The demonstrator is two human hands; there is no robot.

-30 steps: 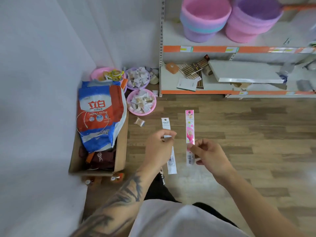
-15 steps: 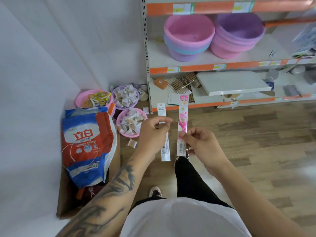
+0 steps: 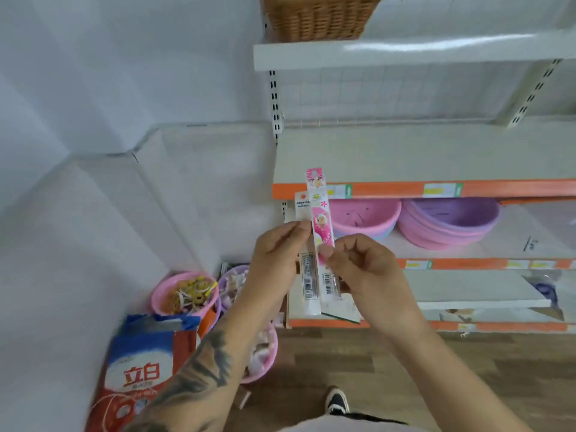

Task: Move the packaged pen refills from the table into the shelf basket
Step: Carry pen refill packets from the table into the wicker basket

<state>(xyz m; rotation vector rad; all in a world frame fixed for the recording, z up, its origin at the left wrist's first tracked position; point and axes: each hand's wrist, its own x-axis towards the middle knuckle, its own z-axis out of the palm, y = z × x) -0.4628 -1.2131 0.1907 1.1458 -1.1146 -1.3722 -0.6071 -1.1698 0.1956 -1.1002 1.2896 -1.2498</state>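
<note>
1. Closest in: both hands are up in front of the chest. The left hand (image 3: 274, 260) has its fingers (image 3: 296, 227) pinching the white refill pack (image 3: 304, 213), and the right hand (image 3: 361, 269) is pinching the pink refill pack (image 3: 322, 226) about halfway down.
2. What changed: half a second back the two packs were held apart with a gap between them. Now they're side by side and overlapping, pink one in front, so they look about ready to go in as one bundle.
3. The view has also tipped up. The person's shoe (image 3: 336, 400) is down on the wood floor, and the pink basins (image 3: 364, 219) that sat high in frame are now level with the hands.
4. Farthest: a wicker basket (image 3: 321, 17) has come into view on the top shelf (image 3: 405, 51), well above the packs. I'd guess that's the target, so the lift is next.
</note>
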